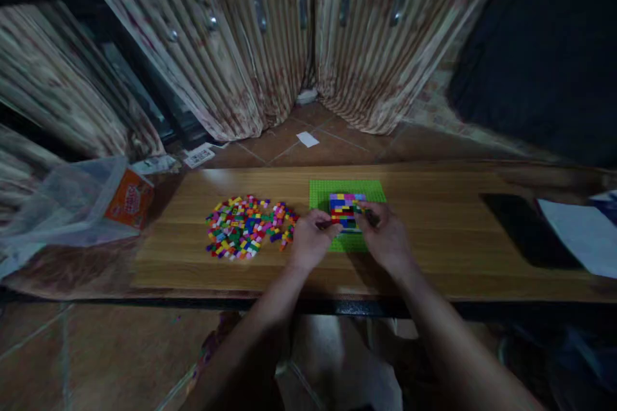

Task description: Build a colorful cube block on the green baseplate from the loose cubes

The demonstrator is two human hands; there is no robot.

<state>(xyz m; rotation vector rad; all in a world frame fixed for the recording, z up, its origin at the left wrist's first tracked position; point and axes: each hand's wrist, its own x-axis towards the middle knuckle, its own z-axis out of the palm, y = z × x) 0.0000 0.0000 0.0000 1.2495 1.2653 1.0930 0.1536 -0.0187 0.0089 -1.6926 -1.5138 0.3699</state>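
A small structure of building bricks (340, 202) in purple, yellow, pink, blue and red stands on a green baseplate (321, 189). At its left front side is my left hand (311, 241), thumb and fingers closed against the bricks. My right hand (388, 234) is at its right side, fingertips pinched at the upper edge around a small building brick that they mostly cover. Left of the baseplate lies a flat pile of loose building bricks (236, 228) in many colours, with a smaller cluster (282, 221) beside my left hand.
The wooden table (448, 225) carries a black flat object (527, 228) and white paper (578, 231) at the right. Off its left end sits a clear plastic bin (81, 205) with an orange label. Striped curtains (274, 51) hang behind, above a tiled floor.
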